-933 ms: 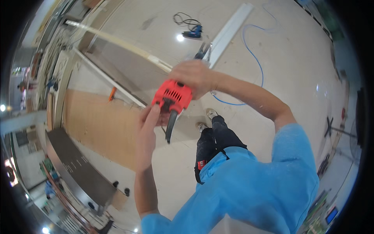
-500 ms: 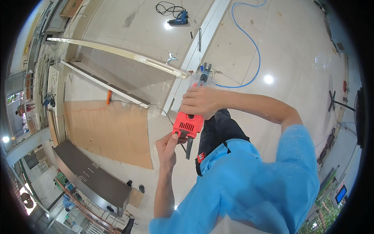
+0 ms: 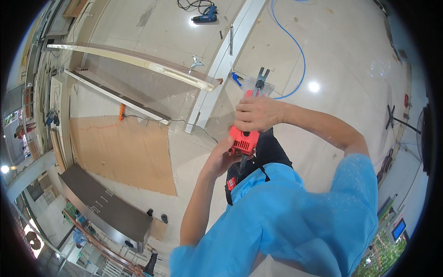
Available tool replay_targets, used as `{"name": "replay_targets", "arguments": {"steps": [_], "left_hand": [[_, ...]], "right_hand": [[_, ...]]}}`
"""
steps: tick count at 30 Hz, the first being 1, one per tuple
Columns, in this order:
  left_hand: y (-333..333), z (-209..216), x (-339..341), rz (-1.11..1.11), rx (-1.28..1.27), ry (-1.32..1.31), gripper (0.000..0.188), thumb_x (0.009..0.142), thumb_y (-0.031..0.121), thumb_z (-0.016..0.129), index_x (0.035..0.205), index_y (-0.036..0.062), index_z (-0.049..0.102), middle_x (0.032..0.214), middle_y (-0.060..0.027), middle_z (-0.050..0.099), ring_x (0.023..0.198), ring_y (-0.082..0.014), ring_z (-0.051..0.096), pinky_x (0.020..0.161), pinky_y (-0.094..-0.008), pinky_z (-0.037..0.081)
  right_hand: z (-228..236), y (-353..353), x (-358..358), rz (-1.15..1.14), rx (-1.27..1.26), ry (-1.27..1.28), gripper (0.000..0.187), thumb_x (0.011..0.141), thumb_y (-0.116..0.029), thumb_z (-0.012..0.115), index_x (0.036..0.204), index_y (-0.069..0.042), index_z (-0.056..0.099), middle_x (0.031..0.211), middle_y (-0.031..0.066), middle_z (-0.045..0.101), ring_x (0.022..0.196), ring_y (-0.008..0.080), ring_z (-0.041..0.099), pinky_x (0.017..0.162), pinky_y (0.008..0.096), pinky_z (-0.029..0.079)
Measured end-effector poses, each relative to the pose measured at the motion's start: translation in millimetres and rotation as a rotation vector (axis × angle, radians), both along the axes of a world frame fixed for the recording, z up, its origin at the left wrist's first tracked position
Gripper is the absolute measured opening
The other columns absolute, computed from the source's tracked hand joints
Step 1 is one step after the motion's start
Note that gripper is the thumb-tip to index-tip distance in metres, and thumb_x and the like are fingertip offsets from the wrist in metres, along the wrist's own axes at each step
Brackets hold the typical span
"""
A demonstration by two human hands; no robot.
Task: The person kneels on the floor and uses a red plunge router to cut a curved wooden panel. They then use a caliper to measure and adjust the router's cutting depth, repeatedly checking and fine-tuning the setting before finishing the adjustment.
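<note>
A red corded trim router (image 3: 243,140), with vents in its housing and a clear plastic base (image 3: 272,87), is held in front of my body. A dark forked piece (image 3: 262,77) sticks out at the base end. My right hand (image 3: 259,113) is wrapped round the middle of the housing. Closed about the rear end, near the dark cord sleeve, is my left hand (image 3: 223,156); some of its fingers are hidden behind the tool. Just beyond the base, a blue air blow gun (image 3: 236,79) lies by a white board (image 3: 224,64).
A long pale beam (image 3: 138,60) and a second board (image 3: 120,98) stretch across the left. A blue hose (image 3: 302,55) curves over the floor. Farther off lie a blue heat gun (image 3: 205,17) and a brown sheet (image 3: 122,154). A dark cabinet (image 3: 104,198) stands lower left.
The router has shifted right in the picture. My left hand has moved up and right, closing more round its rear end. The blow gun now shows more fully.
</note>
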State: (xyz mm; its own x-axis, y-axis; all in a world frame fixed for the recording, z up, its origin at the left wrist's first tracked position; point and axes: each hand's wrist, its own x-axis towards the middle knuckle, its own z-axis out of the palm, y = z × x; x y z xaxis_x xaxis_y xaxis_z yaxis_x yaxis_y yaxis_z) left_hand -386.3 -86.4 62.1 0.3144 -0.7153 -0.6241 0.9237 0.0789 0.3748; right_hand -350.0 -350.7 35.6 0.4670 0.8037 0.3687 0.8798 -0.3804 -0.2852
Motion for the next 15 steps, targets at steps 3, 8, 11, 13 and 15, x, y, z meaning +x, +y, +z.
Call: {"name": "replay_targets", "arguments": {"steps": [3, 8, 11, 13, 15], "left_hand": [[-37.8, -30.8, 25.6, -0.105, -0.090, 0.073, 0.080, 0.093, 0.057, 0.069, 0.140, -0.0045, 0.051, 0.126, -0.0235, 0.067, 0.112, -0.0349, 0.070, 0.095, -0.0462, 0.059], [-88.3, -78.2, 53.2, -0.065, -0.139, 0.065, 0.082, 0.087, 0.054, 0.078, 0.138, -0.0055, 0.052, 0.123, -0.0222, 0.068, 0.109, -0.0325, 0.072, 0.093, -0.0421, 0.061], [-121.1, -109.1, 60.5, 0.010, -0.094, 0.048, 0.081, 0.084, 0.050, 0.081, 0.136, -0.0048, 0.053, 0.119, -0.0201, 0.068, 0.107, -0.0301, 0.072, 0.093, -0.0403, 0.061], [-141.8, -132.6, 71.5, 0.073, -0.055, 0.013, 0.079, 0.082, 0.045, 0.083, 0.135, -0.0044, 0.053, 0.117, -0.0188, 0.069, 0.106, -0.0288, 0.072, 0.093, -0.0398, 0.061], [-155.8, -153.4, 82.5, 0.164, -0.027, 0.037, 0.068, 0.082, 0.032, 0.083, 0.132, -0.0038, 0.056, 0.114, -0.0179, 0.069, 0.103, -0.0266, 0.073, 0.090, -0.0377, 0.061]], "right_hand": [[-20.7, -14.7, 13.5, 0.025, 0.125, -0.105, 0.030, 0.081, -0.017, 0.068, 0.108, -0.008, 0.057, 0.100, 0.0076, 0.060, 0.098, 0.0285, 0.063, 0.094, 0.0426, 0.052], [-64.9, -55.0, 42.6, 0.055, 0.163, -0.057, 0.021, 0.084, -0.015, 0.065, 0.102, -0.010, 0.055, 0.100, 0.0069, 0.059, 0.103, 0.0287, 0.063, 0.102, 0.0454, 0.051], [-98.0, -84.0, 61.1, 0.042, 0.146, -0.035, 0.021, 0.084, -0.014, 0.066, 0.101, -0.011, 0.054, 0.106, 0.0063, 0.061, 0.113, 0.0276, 0.062, 0.111, 0.0470, 0.047], [-123.4, -99.5, 77.9, 0.001, 0.123, -0.069, 0.020, 0.085, -0.013, 0.067, 0.100, -0.012, 0.055, 0.114, 0.0057, 0.062, 0.121, 0.0264, 0.060, 0.116, 0.0475, 0.044], [-147.2, -107.0, 85.1, -0.085, 0.123, -0.119, 0.019, 0.086, -0.013, 0.068, 0.100, -0.013, 0.055, 0.124, 0.0048, 0.063, 0.131, 0.0248, 0.057, 0.119, 0.0477, 0.041]]}}
